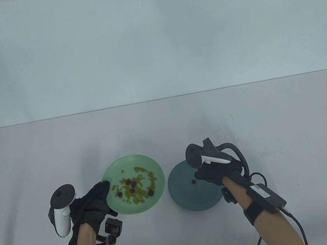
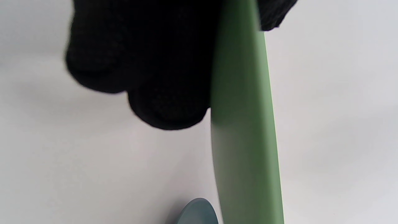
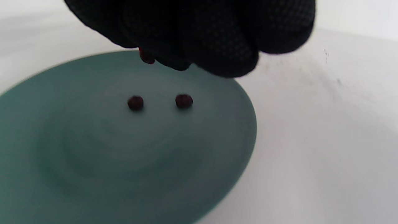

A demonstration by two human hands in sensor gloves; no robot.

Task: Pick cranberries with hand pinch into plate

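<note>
A grey table seen from above, with two plates side by side low in the centre of the frame. The green plate (image 1: 159, 177), on the left, holds a scatter of small yellow-green beans (image 1: 140, 191) mixed with several dark red cranberries (image 1: 132, 187). The teal plate (image 1: 181, 198) sits just to its right, not quite touching. The left hand (image 1: 94, 203), in a black glove, grips the green plate's left rim; the left wrist view shows fingers (image 2: 168, 109) curled under the edge and a thumb over it, probably to hold the plate steady while the other hand picks. The right hand (image 1: 213, 173) hovers over the upper right part of the teal plate. In the right wrist view its fingertips (image 3: 224, 59) are bunched tightly together with a cranberry (image 3: 146, 57) showing red at their left edge, so it appears pinched and about to be dropped. Two cranberries (image 3: 160, 102) already lie side by side near the middle of the teal plate, slightly apart. Several remain among the beans, so the sorting looks less than half done.
</note>
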